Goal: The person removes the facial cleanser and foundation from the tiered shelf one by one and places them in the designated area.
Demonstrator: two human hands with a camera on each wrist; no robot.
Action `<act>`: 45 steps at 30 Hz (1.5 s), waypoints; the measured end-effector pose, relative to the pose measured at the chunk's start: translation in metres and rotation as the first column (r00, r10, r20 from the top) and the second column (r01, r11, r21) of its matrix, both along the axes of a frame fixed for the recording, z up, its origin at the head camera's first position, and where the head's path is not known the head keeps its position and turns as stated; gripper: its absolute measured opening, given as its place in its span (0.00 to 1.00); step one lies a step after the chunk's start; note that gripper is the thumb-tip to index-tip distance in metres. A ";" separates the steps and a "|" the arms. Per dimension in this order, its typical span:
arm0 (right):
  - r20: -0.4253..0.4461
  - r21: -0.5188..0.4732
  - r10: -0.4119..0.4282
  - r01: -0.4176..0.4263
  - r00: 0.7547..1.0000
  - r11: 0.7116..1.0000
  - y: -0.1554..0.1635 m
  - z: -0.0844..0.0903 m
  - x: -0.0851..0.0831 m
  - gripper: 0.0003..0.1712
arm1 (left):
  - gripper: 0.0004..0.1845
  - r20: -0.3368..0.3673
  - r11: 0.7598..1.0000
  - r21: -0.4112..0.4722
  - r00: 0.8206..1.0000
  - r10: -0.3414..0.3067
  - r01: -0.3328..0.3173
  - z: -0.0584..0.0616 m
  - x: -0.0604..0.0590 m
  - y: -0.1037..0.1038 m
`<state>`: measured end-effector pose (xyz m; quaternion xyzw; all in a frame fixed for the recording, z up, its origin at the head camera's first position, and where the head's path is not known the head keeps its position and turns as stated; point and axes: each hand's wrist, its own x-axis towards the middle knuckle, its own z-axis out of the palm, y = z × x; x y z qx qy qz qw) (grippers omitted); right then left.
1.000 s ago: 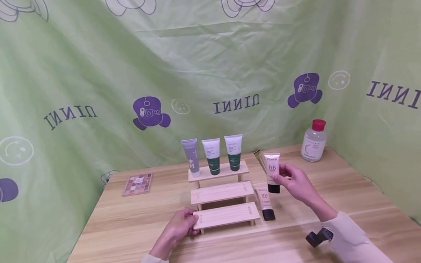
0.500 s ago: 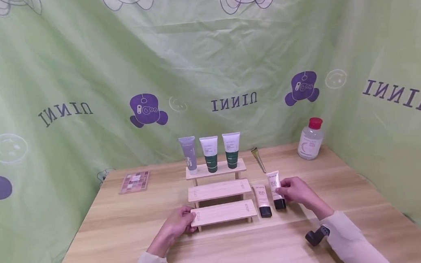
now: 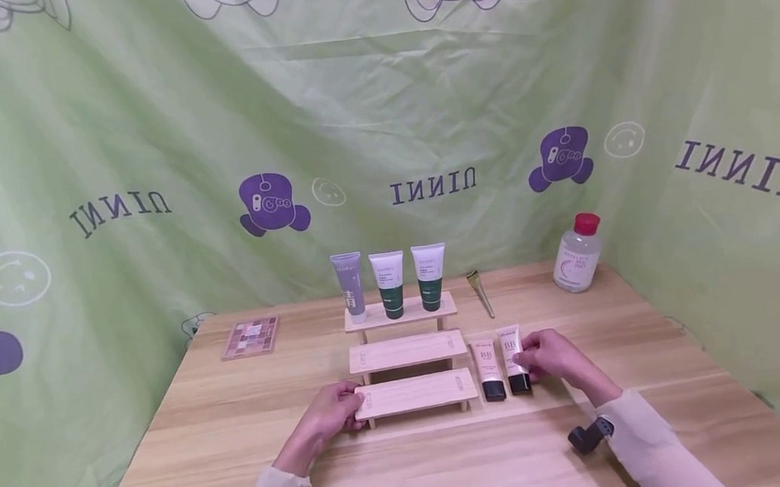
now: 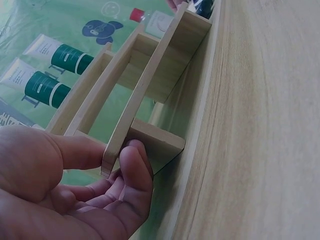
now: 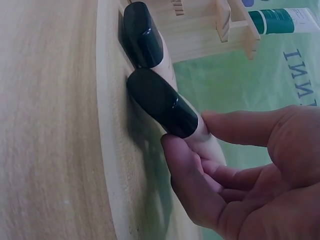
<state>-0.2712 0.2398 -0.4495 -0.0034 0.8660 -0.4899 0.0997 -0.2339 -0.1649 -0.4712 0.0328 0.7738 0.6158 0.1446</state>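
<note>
My left hand pinches the left end of the lowest step of a three-tier wooden display stand, thumb on top and fingers curled beneath, as the left wrist view shows. On the right, my right hand holds a pink BB cream tube with a black cap between thumb and fingers, low over the table. Close beside it, between that tube and the stand, lies a second BB cream tube. On the top step stand a purple tube and two white-and-green tubes.
A makeup palette lies at the table's back left. Behind the BB cream tubes lies a flat brush. A clear bottle with a red cap stands at the back right. Green printed cloth hangs behind the table.
The held BB cream tube has come down from above the table to beside the other tube, uncovering the brush. My left hand keeps its grip on the stand.
</note>
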 end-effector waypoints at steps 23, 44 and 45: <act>0.035 0.064 -0.046 0.043 0.998 0.997 0.002 -0.006 -0.003 0.14 | 0.19 -0.014 1.000 0.012 1.000 -0.002 0.002 0.000 0.000 0.000; -0.484 0.170 0.074 0.011 0.872 0.985 -0.043 0.052 -0.029 0.27 | 0.19 -0.004 1.000 0.030 1.000 -0.007 0.007 0.000 0.000 0.000; -0.495 0.138 0.077 -0.009 0.865 0.990 -0.050 0.057 -0.031 0.28 | 0.19 0.000 1.000 0.029 1.000 -0.005 0.005 0.000 0.000 0.000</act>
